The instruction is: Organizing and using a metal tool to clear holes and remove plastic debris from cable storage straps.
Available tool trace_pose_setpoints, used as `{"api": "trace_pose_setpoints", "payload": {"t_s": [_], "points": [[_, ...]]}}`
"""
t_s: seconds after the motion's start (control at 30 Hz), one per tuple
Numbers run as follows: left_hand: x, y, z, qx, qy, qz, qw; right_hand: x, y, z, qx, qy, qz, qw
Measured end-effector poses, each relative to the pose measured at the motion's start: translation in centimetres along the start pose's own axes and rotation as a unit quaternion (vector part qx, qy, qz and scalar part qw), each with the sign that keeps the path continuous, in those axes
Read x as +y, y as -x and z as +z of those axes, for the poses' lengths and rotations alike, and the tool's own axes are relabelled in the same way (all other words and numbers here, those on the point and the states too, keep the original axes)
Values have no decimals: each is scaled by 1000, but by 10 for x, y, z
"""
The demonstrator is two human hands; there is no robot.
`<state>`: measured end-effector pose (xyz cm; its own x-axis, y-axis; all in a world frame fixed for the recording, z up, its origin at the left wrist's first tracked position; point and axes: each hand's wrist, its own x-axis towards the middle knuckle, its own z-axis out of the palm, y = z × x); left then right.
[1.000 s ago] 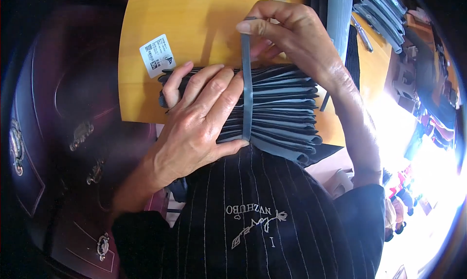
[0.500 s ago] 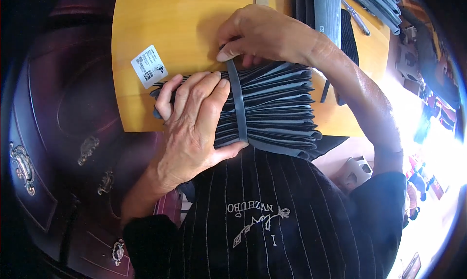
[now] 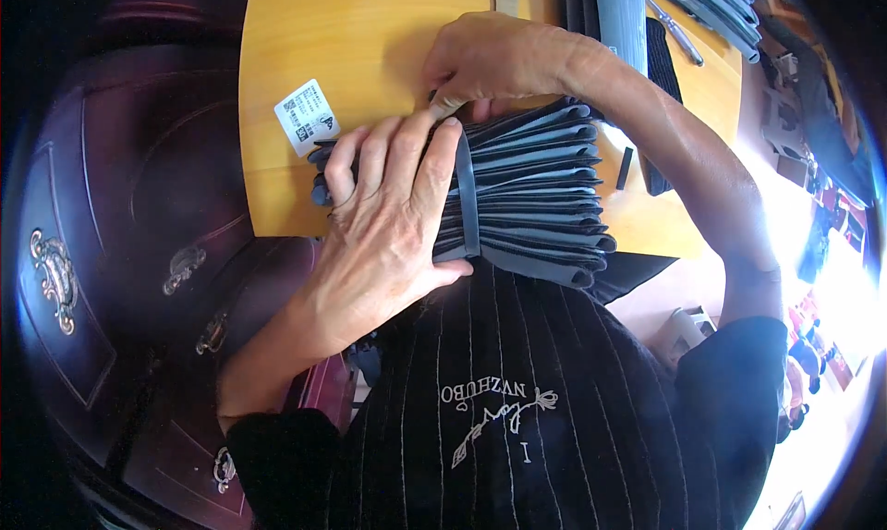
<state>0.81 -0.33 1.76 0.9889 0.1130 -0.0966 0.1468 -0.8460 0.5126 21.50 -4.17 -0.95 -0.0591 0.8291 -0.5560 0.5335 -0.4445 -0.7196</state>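
Note:
A thick bundle of folded dark blue-grey cloth (image 3: 540, 188) lies at the table's near edge, its layered folds facing right. Around its middle runs a flat grey strap (image 3: 468, 197). My left hand (image 3: 379, 220) clamps the left half of the bundle, fingers over the top and thumb at the near side beside the strap. At the far side, my right hand (image 3: 490, 63) is closed in a pinch at the strap's upper end, mostly hidden behind my fingers. My left fingertips almost meet my right thumb there.
A white printed tag (image 3: 307, 116) lies on the yellow wooden table (image 3: 342, 31), left of the bundle. Folded blue-grey cloth (image 3: 619, 12), a slim metallic tool (image 3: 677, 36) and a dark strip (image 3: 625, 168) are to the right. A dark cabinet (image 3: 166, 114) stands at left.
My right hand has come closer to the bundle's far edge, and less of the strap's end shows. My left fingers have slid up toward my right thumb. The whole view has shifted slightly.

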Motion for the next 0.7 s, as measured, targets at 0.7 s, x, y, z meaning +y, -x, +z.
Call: {"api": "trace_pose_setpoints", "payload": {"t_s": [0.7], "points": [[15,73,49,278,-157,114,941,-1,73,53,-30,-312,-12,950]]}}
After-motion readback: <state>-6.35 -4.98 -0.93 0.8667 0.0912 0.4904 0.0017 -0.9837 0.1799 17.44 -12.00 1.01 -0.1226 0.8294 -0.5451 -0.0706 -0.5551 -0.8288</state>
